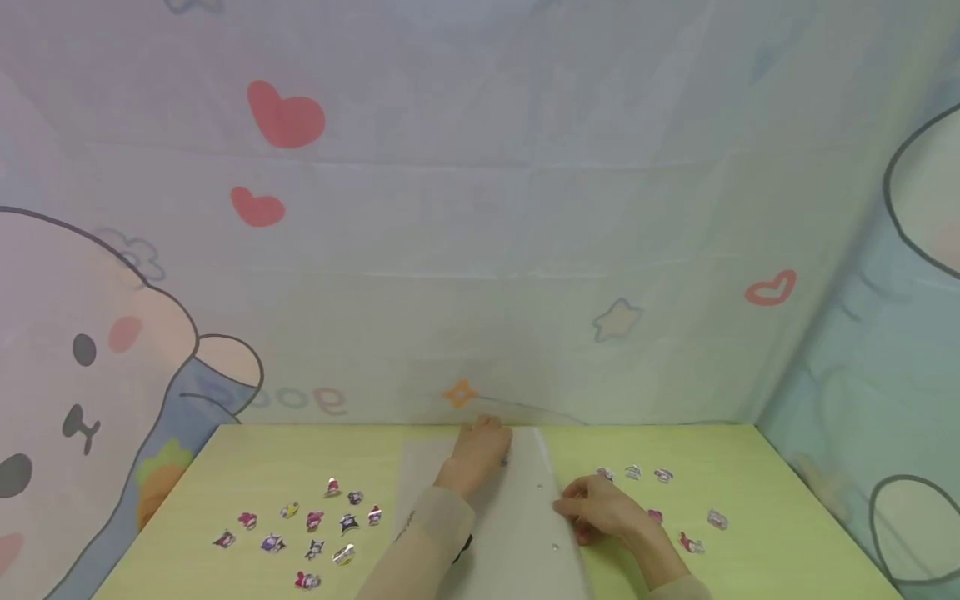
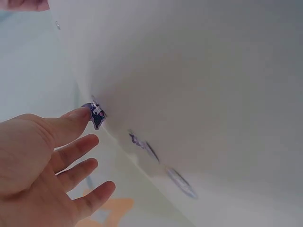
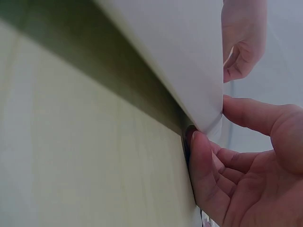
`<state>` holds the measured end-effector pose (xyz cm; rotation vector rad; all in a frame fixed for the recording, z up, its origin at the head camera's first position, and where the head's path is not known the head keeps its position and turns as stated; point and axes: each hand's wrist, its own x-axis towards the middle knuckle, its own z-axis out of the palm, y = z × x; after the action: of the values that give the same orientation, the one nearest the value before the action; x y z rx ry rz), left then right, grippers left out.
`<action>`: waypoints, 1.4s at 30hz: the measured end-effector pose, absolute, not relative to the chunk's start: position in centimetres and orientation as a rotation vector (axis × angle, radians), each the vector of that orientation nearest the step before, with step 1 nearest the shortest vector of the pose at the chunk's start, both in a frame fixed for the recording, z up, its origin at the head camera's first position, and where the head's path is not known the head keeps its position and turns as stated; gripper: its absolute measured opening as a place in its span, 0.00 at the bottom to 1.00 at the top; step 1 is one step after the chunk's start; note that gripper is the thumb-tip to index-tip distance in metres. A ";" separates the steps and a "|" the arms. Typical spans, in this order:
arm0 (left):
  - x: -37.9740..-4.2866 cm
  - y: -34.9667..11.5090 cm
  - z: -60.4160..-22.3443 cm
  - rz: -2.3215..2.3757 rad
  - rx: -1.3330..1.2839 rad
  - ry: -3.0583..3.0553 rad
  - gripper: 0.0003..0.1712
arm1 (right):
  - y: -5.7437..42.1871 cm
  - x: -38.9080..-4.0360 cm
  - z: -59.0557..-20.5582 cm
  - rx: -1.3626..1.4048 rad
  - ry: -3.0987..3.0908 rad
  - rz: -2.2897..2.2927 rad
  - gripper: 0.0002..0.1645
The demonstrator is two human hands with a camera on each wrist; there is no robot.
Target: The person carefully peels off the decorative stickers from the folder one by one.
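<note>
A large white sheet (image 1: pixel 517 533) lies lengthwise in the middle of the table. My left hand (image 1: pixel 480 454) reaches over its far part. In the left wrist view, that hand pinches a small dark purple cartoon sticker (image 2: pixel 96 116) at the sheet's edge, thumb on top and the other fingers spread. Two more stickers, one small and purple (image 2: pixel 137 140) and one pale and oval (image 2: pixel 181 183), show beside it at a steep angle. My right hand (image 1: pixel 600 508) grips the sheet's right edge, thumb above and fingers below. In the right wrist view this white edge (image 3: pixel 189 85) stands raised over the table.
Several cartoon stickers (image 1: pixel 315 521) are scattered on the pale yellow table (image 1: pixel 195 492) to the left. Others, including a pink one (image 1: pixel 717 519), lie right of my right hand. A printed curtain (image 1: pixel 480 250) hangs behind the table's back edge.
</note>
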<state>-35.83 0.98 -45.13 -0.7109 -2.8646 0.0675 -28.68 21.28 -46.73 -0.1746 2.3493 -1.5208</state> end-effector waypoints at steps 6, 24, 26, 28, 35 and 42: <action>-35.1 0.8 -44.4 0.009 -0.721 -2.864 0.04 | 21.4 -29.0 -46.8 -0.176 2.352 -1.524 0.28; -30.7 -10.2 -41.4 -0.241 -0.765 -2.911 0.10 | 20.9 -29.6 -46.9 -0.187 2.343 -1.521 0.25; -30.0 -11.7 -41.2 -0.225 -0.768 -2.911 0.10 | 21.0 -29.7 -46.9 -0.189 2.345 -1.519 0.25; -29.1 -12.9 -41.1 -0.214 -0.773 -2.927 0.11 | 21.1 -29.8 -46.8 -0.187 2.346 -1.519 0.24; -27.1 -15.9 -41.9 -0.266 -0.834 -3.035 0.11 | 21.8 -29.6 -47.0 -0.186 2.347 -1.508 0.25; -25.9 -17.6 -43.2 -0.241 -0.892 -3.057 0.12 | 22.0 -29.5 -47.0 -0.190 2.329 -1.520 0.24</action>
<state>-25.92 -17.57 -43.18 -0.8920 -3.0565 -0.2411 -29.45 22.00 -47.05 -0.1896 2.3286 -1.5204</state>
